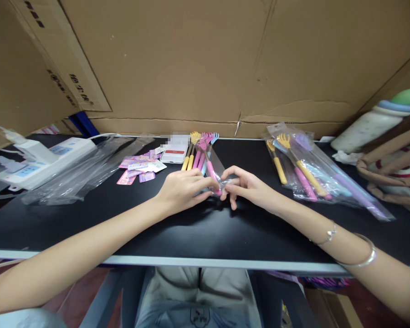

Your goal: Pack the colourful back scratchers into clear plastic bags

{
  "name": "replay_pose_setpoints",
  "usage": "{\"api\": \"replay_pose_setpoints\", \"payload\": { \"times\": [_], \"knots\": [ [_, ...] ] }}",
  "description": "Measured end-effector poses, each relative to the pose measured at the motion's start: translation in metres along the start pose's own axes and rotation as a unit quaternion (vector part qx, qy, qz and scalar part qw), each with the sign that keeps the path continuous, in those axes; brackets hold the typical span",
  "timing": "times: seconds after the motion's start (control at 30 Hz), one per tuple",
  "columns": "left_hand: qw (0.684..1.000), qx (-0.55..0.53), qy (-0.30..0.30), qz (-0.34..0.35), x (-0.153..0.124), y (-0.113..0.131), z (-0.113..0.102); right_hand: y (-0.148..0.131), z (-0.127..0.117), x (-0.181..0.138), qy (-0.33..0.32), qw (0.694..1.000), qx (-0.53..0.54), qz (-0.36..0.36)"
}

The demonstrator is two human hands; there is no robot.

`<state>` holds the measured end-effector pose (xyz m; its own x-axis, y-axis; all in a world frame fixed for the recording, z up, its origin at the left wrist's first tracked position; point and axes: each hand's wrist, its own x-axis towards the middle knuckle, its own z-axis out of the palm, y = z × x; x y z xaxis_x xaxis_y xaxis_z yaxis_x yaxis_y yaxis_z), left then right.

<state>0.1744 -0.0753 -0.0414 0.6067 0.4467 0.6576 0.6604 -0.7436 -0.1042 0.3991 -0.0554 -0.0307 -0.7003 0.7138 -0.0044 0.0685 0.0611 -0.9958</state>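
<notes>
A pink back scratcher [210, 169] lies inside a clear plastic bag [219, 160] at the middle of the table, its claw head pointing away from me. My left hand [186, 189] is closed on the handle end through the film. Bent fingers of my right hand [248, 187] pinch the near end of the same bag; the bag's edge is partly hidden there. Just beyond my left hand lie unbagged back scratchers: yellow [190, 157], pink [197, 159] and blue [213, 139] ones.
To the left are empty clear bags [89, 168], a power strip [51, 159] and loose printed cards [140, 165]. A phone [174, 152] lies behind the cards. Bagged back scratchers [304, 168] are piled right, near a bottle [369, 125] and a brown bag [389, 164]. Cardboard [191, 59] walls the back.
</notes>
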Motion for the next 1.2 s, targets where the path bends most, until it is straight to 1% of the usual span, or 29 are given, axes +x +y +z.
{"api": "replay_pose_setpoints", "payload": {
  "times": [0.13, 0.27, 0.53, 0.7, 0.77, 0.87, 1.07, 1.13, 1.2],
  "knots": [
    [1.0, 0.015, 0.008, -0.007, -0.0005, -0.0003, 0.0005, -0.001, 0.0005, -0.0007, -0.018, 1.0, 0.011, 0.017],
    [1.0, 0.01, 0.011, 0.006, -0.0015, -0.0023, 0.0015, -0.0016, 0.0011, -0.0007, -0.033, 0.999, 0.002, 0.024],
    [0.999, -0.004, 0.028, 0.042, 0.0002, -0.0006, 0.0003, -0.0014, 0.0035, -0.0003, -0.027, 0.999, -0.042, -0.001],
    [0.999, -0.005, 0.021, 0.049, 0.0017, -0.0005, -0.0005, -0.0009, 0.0047, -0.0011, -0.029, 0.997, -0.074, -0.019],
    [0.999, -0.001, 0.017, 0.05, 0.0023, -0.0006, -0.0013, -0.0021, 0.0057, -0.002, -0.025, 0.994, -0.101, -0.032],
    [0.999, 0.004, 0.013, 0.05, 0.0029, -0.0007, -0.0022, -0.0051, 0.007, -0.0032, -0.01, 0.984, -0.171, -0.049],
    [0.999, 0.022, 0.017, 0.042, 0.0033, -0.0002, -0.0017, -0.0096, 0.0081, -0.0056, 0.028, 0.951, -0.303, -0.059],
    [0.999, 0.025, 0.019, 0.042, 0.0037, 0.0002, -0.0017, -0.0096, 0.008, -0.0064, 0.035, 0.941, -0.33, -0.065],
    [0.999, 0.025, 0.023, 0.042, 0.004, 0.0007, -0.0017, -0.009, 0.0078, -0.0069, 0.036, 0.939, -0.335, -0.069]
  ]
}}
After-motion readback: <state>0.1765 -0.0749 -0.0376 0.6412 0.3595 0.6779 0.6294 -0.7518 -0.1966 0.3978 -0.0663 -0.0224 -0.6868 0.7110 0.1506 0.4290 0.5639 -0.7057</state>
